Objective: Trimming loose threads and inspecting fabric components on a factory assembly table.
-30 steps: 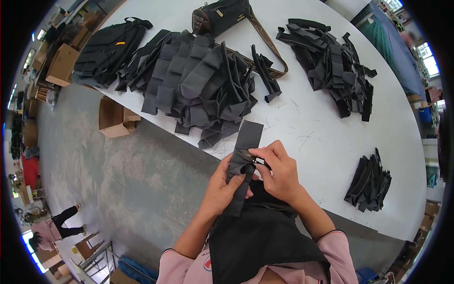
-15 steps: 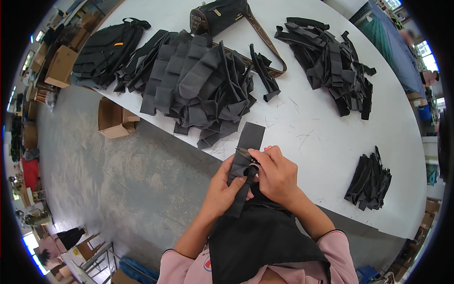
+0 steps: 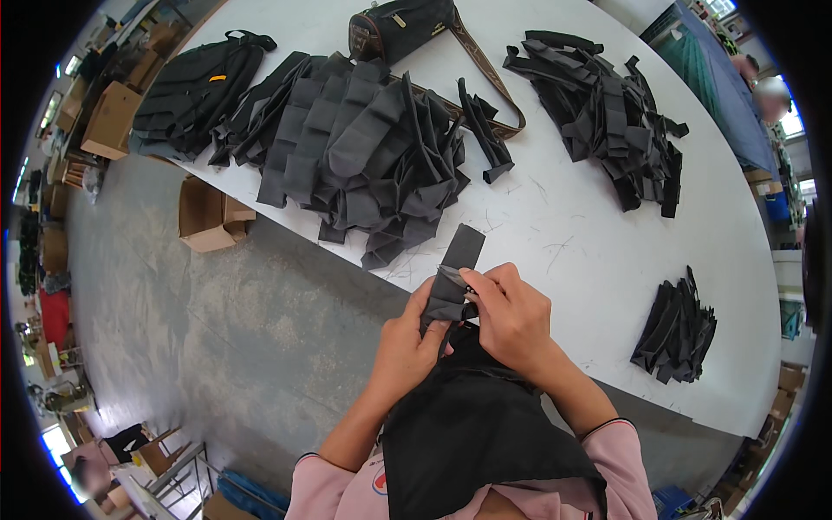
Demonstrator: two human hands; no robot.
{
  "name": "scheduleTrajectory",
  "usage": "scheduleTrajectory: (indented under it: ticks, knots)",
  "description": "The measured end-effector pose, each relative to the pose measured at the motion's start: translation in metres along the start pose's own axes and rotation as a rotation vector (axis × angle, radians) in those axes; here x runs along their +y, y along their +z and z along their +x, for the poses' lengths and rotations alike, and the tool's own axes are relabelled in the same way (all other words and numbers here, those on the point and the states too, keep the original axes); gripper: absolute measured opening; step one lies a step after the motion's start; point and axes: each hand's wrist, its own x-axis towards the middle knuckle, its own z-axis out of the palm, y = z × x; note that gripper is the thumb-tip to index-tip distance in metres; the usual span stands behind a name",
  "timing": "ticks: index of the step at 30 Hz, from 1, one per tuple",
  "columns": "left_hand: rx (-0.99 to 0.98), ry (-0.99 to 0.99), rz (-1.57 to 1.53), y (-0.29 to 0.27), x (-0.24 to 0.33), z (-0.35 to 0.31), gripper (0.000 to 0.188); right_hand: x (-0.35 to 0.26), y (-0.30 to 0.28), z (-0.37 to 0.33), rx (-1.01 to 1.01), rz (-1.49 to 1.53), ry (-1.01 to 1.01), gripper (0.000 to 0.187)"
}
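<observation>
In front of me, at the table's near edge, my left hand [image 3: 406, 345] grips a dark grey fabric strip [image 3: 464, 247] with stitched folds across it. The strip's far end points away over the white table. My right hand [image 3: 513, 314] is closed round a small pair of thread snips [image 3: 451, 275], whose pointed metal blades lie against the strip. Most of the snips is hidden inside the fingers. Beyond my hands lies a big heap of similar folded fabric strips [image 3: 347, 147], with one strip [image 3: 484, 130] apart to its right.
More strips form a pile [image 3: 615, 121] at the far right and a smaller bundle [image 3: 676, 329] at the right. A black backpack [image 3: 199, 95] and a black shoulder bag [image 3: 403, 33] sit at the back. Loose threads litter the white table [image 3: 563, 286]. An open cardboard box [image 3: 208, 221] stands left of the table.
The strip has been turned and folded down in my left hand, and its lower tail no longer shows. My right hand has shifted slightly right, with the blades now more visible.
</observation>
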Motion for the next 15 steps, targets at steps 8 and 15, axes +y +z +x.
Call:
scheduleTrajectory:
  ticks: [8,15]
  knots:
    - [-0.046,-0.013,-0.043,0.001,-0.004,0.001,0.047,0.002,-0.002,-0.001,0.004,0.268,0.186,0.023]
    - [-0.211,-0.234,-0.617,-0.013,-0.018,0.022,0.029,0.01,0.0,-0.004,0.111,0.8,0.591,0.021]
